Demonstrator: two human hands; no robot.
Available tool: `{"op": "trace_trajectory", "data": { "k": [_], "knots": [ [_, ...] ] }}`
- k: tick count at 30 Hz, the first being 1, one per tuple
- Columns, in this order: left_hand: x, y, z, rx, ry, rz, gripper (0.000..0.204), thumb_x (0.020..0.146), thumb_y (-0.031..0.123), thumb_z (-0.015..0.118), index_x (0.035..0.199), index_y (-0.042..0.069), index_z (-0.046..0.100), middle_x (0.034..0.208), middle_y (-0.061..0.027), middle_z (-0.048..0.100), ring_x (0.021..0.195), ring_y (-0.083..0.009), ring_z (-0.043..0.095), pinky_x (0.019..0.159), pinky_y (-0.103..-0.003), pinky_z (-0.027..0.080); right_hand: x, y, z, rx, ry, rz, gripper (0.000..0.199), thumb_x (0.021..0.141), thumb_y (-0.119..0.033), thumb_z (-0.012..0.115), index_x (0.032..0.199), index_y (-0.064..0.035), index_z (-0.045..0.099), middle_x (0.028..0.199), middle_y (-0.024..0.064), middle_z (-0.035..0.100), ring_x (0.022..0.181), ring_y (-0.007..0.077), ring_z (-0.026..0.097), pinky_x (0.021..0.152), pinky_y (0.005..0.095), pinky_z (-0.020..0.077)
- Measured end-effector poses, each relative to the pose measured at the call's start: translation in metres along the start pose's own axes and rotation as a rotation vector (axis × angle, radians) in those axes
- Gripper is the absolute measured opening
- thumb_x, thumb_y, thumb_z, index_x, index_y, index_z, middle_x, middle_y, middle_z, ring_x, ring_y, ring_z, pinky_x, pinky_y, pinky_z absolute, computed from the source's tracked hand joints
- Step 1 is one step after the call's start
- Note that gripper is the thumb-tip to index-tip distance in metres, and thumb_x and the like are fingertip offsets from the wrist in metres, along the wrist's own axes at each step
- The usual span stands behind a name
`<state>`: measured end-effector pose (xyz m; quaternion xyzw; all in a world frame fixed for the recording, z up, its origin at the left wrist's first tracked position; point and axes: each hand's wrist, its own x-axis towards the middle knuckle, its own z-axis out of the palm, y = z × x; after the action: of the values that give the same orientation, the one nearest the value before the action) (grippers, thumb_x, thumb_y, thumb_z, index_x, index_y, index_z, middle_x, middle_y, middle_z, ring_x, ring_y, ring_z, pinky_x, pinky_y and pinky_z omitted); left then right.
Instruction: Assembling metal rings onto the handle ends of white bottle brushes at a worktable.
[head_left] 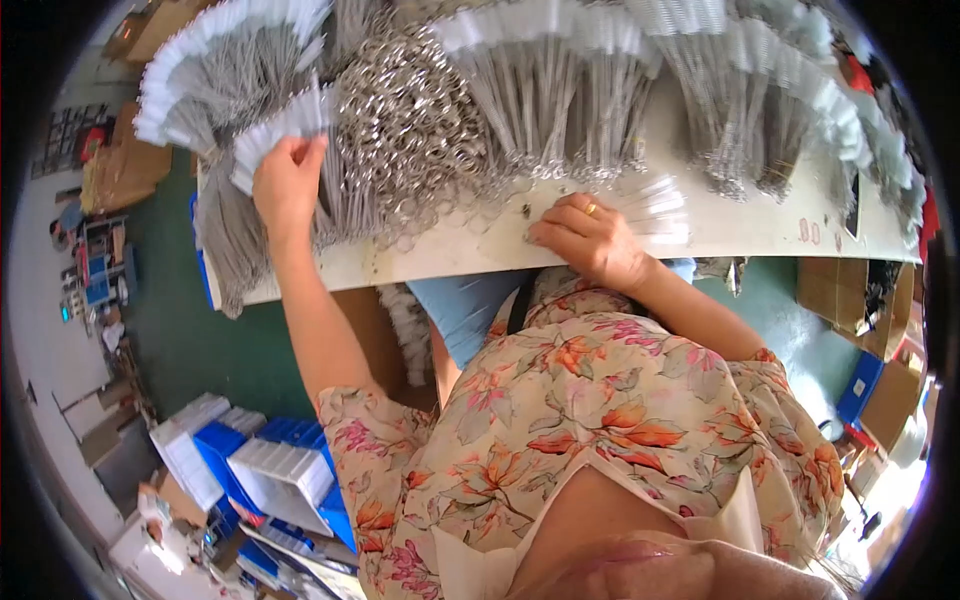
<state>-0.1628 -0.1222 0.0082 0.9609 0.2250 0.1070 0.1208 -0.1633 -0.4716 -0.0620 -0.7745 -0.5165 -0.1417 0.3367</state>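
At the left of the table, my left hand (287,185) is closed in a pinch at the white bristle ends of a bundle of thin wire brushes (262,145); the brush at its fingertips is mostly hidden. My right hand (592,240), with a ring on one finger, is near the table's front edge. Its fingers are curled, and what they hold is hidden beneath them. Just right of it, several white-bristled brushes (657,208) fan out. Between the hands and farther back lies a heap of shiny metal rings (410,120), some loose along its near side.
More wire brushes (530,85) lie in bundles along the far side of the white table (720,225), bristles away from me. Blue and white bins (270,465) stand on the green floor at lower left. Cardboard boxes (840,295) are at the right.
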Motion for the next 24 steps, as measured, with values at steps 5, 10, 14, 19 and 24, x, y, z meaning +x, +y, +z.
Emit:
{"op": "trace_trajectory", "data": {
  "k": [5, 10, 14, 19, 24],
  "knots": [
    [0.004, -0.016, 0.022, 0.045, -0.098, 0.007, 0.024, 0.079, 0.029, 0.062, 0.084, 0.005, 0.063, 0.078, -0.0116, 0.065, 0.072, -0.0289, 0.061, 0.067, -0.035, 0.046, 0.044, 0.031, -0.030, 0.176, 0.198, 0.228, 0.009, 0.078, -0.010, 0.063, 0.085, -0.0039, 0.063, 0.074, 0.0093, 0.061, 0.065, 0.0238, 0.060, 0.061, 0.0331, 0.0500],
    [-0.002, -0.026, 0.021, -0.202, -0.052, 0.007, 0.022, 0.080, 0.027, 0.062, 0.081, 0.004, 0.062, 0.076, -0.0127, 0.064, 0.070, -0.0287, 0.061, 0.064, -0.035, 0.046, 0.107, 0.109, -0.037, -0.110, -0.024, 0.639, 0.024, 0.082, -0.029, 0.061, 0.087, -0.0057, 0.065, 0.073, 0.0077, 0.065, 0.058, 0.0183, 0.062, 0.058, 0.0293, 0.0494],
    [-0.011, -0.011, 0.014, -0.099, 0.105, 0.004, 0.021, 0.079, 0.025, 0.063, 0.078, 0.004, 0.061, 0.069, -0.0094, 0.063, 0.064, -0.0219, 0.060, 0.059, -0.033, 0.044, 0.116, 0.123, -0.031, -0.253, -0.142, 0.715, 0.033, 0.077, -0.038, 0.061, 0.087, -0.0062, 0.065, 0.072, 0.0072, 0.065, 0.065, 0.0205, 0.062, 0.061, 0.0320, 0.0485],
    [-0.006, -0.018, -0.010, -0.724, 0.562, 0.116, 0.021, 0.087, 0.023, 0.055, 0.090, 0.002, 0.054, 0.077, -0.0103, 0.063, 0.064, -0.0181, 0.061, 0.059, -0.031, 0.051, 0.110, 0.119, -0.052, 0.136, -0.048, 0.886, 0.032, 0.079, -0.033, 0.058, 0.086, -0.0028, 0.064, 0.080, 0.0070, 0.065, 0.079, 0.0203, 0.063, 0.068, 0.0307, 0.0493],
    [0.031, -0.153, -0.042, -0.097, 0.761, 0.040, 0.028, 0.087, 0.029, 0.053, 0.094, 0.003, 0.061, 0.084, -0.0128, 0.064, 0.073, -0.0239, 0.061, 0.067, -0.036, 0.049, 0.073, 0.121, -0.153, 0.872, 0.799, 0.783, 0.025, 0.089, -0.020, 0.043, 0.091, 0.0018, 0.055, 0.085, 0.0122, 0.061, 0.078, 0.0226, 0.062, 0.074, 0.0361, 0.0518]
  ]
}}
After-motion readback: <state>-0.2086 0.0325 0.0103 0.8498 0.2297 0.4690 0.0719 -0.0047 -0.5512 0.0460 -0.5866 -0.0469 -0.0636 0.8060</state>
